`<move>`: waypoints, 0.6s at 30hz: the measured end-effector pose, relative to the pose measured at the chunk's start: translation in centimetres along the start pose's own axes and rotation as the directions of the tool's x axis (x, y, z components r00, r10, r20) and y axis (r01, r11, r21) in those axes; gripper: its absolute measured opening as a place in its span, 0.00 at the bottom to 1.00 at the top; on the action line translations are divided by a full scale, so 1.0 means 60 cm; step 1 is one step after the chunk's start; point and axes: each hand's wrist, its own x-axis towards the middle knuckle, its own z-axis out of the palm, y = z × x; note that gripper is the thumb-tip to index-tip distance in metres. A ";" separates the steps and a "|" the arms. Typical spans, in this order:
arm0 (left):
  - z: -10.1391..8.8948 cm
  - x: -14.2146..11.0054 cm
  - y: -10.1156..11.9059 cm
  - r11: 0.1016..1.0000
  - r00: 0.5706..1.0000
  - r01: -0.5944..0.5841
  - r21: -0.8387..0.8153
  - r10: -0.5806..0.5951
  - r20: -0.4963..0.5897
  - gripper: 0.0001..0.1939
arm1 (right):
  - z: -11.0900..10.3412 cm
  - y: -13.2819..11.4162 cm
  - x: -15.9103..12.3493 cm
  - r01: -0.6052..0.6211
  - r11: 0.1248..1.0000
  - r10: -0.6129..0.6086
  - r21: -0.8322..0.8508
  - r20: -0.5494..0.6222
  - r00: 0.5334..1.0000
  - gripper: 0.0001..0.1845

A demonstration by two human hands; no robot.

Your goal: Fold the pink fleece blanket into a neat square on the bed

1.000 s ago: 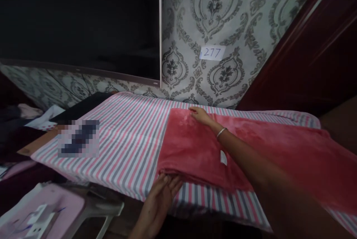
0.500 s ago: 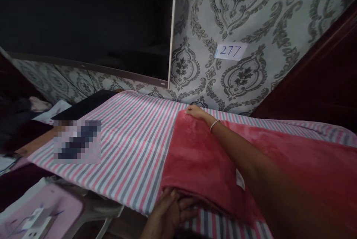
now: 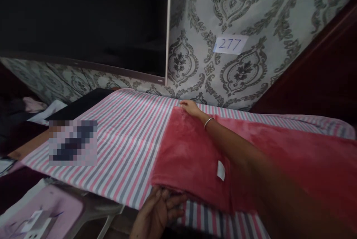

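A red plush blanket (image 3: 189, 149) lies on a striped sheet, its left part folded over on itself. A white tag (image 3: 221, 170) shows near the fold's right edge. My right hand (image 3: 191, 108), with a bracelet at the wrist, reaches across and grips the far left corner of the folded part. At the near left corner, my left hand (image 3: 156, 211) is palm up, with its thumb and index finger at the blanket's edge and the other fingers somewhat spread. My right forearm hides part of the blanket.
The striped sheet (image 3: 119, 138) covers the surface under the blanket. A large dark screen (image 3: 83, 19) hangs on the patterned wall, beside a paper marked 277 (image 3: 230, 44). A pink stool (image 3: 61, 205) holding a white power strip (image 3: 39, 224) stands at lower left. A blurred patch (image 3: 73, 142) hides something.
Both hands and the folded part of the blanket have shifted slightly left. The white tag is now more exposed beside my right forearm. The view has also moved a little.
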 end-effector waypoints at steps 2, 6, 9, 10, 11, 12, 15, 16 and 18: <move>0.004 -0.001 0.004 0.999 0.999 0.006 0.045 -0.004 -0.040 0.09 | -0.049 0.009 -0.019 -0.011 1.000 0.010 -0.016 -0.081 0.997 0.11; 0.016 0.000 0.006 0.985 0.994 0.034 0.172 -0.015 -0.109 0.12 | -0.170 0.046 -0.114 -0.105 0.992 0.081 -0.065 -0.303 0.949 0.13; 0.035 0.003 -0.002 0.964 0.990 0.051 0.262 -0.014 -0.144 0.15 | -0.228 0.073 -0.209 -0.293 0.956 0.269 -0.009 -0.375 0.887 0.13; 0.044 0.005 -0.007 0.957 0.989 0.055 0.286 -0.012 -0.148 0.15 | -0.236 0.079 -0.236 -0.350 0.936 0.335 0.023 -0.354 0.873 0.13; 0.054 0.008 -0.012 0.950 0.989 0.057 0.307 -0.012 -0.147 0.14 | -0.238 0.082 -0.260 -0.395 0.917 0.390 0.050 -0.318 0.864 0.14; 0.064 0.011 -0.019 0.944 0.990 0.058 0.326 -0.013 -0.140 0.14 | -0.237 0.083 -0.278 -0.428 0.901 0.430 0.070 -0.279 0.859 0.16; 0.094 0.026 -0.043 0.929 0.994 0.078 0.363 -0.045 -0.099 0.15 | -0.219 0.077 -0.307 -0.491 0.865 0.502 0.107 -0.196 0.842 0.22; 0.102 0.032 -0.051 0.924 0.994 0.092 0.370 -0.063 -0.089 0.16 | -0.212 0.073 -0.309 -0.501 0.857 0.515 0.119 -0.177 0.839 0.25; 0.116 0.045 -0.068 0.914 0.991 0.133 0.384 -0.109 -0.084 0.19 | -0.200 0.062 -0.306 -0.491 0.864 0.503 0.110 -0.173 0.847 0.31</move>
